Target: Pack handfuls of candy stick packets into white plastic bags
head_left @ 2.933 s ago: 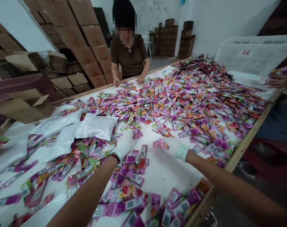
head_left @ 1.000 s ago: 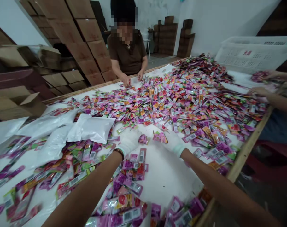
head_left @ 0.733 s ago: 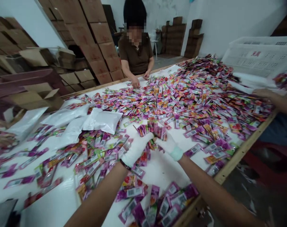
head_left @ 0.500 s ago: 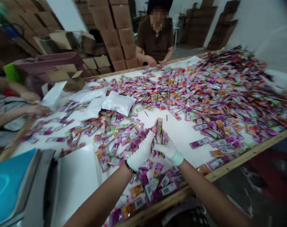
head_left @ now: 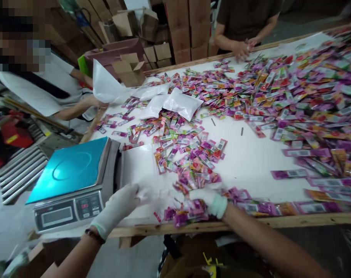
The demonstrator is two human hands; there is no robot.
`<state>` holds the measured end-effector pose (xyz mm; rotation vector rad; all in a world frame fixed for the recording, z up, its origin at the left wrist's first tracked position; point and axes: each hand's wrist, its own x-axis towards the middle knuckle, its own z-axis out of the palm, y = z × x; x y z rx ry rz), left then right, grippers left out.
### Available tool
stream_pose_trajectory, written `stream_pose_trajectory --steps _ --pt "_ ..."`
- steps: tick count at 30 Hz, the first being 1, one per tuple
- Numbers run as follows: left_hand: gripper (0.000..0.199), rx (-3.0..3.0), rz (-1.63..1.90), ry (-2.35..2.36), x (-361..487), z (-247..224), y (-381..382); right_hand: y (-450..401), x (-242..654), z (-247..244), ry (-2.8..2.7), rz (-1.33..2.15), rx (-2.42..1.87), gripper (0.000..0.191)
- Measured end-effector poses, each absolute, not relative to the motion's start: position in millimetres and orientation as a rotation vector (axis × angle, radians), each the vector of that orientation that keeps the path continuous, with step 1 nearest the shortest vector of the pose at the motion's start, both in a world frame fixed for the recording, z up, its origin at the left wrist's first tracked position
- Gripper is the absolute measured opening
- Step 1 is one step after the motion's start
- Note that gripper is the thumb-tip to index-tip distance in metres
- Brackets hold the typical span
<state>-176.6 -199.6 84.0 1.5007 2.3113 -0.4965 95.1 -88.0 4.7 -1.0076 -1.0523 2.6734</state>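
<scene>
My left hand (head_left: 122, 206), in a white glove, reaches to the front edge of the white bags (head_left: 137, 164) lying flat beside the scale. Its fingertips are smeared by motion against a pale blur, so I cannot tell whether they grip anything. My right hand (head_left: 207, 199), also gloved, rests low over the table near its front edge, fingers curled round a bunch of small sachets (head_left: 189, 185). More purple, pink and orange sachets (head_left: 185, 216) lie just below that hand.
A scale with a blue top (head_left: 74, 162) stands at left. Filled white bags (head_left: 183, 103) lie on the sachets mid-table. A large sachet heap (head_left: 317, 100) covers the right. One co-worker handles a white bag (head_left: 107, 85) at left; another's hands (head_left: 246, 48) work across the table.
My hands were together around a bunch of sachets and are now apart. The left has moved toward the scale and the white bags; the right is lower, near the table edge. The view has turned left.
</scene>
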Motion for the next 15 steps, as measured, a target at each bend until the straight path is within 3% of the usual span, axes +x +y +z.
stream_pose_trajectory --steps 4,8,13,15 --pt "0.043 1.514 -0.46 2.336 -174.3 66.9 -228.6 -29.0 142.1 13.6 -0.842 2.433 -1.251 0.02" --pt "0.039 1.514 -0.456 2.354 -173.2 68.8 -231.3 -0.2 171.0 26.1 -0.832 2.241 -1.248 0.02" --pt "0.052 1.668 -0.452 2.292 -175.3 65.0 -227.4 -16.6 173.9 23.9 -0.96 2.193 -1.211 0.021" --pt "0.04 1.653 -0.526 2.329 -173.8 60.2 -223.7 -25.3 173.7 16.7 -1.007 2.221 -1.201 0.02"
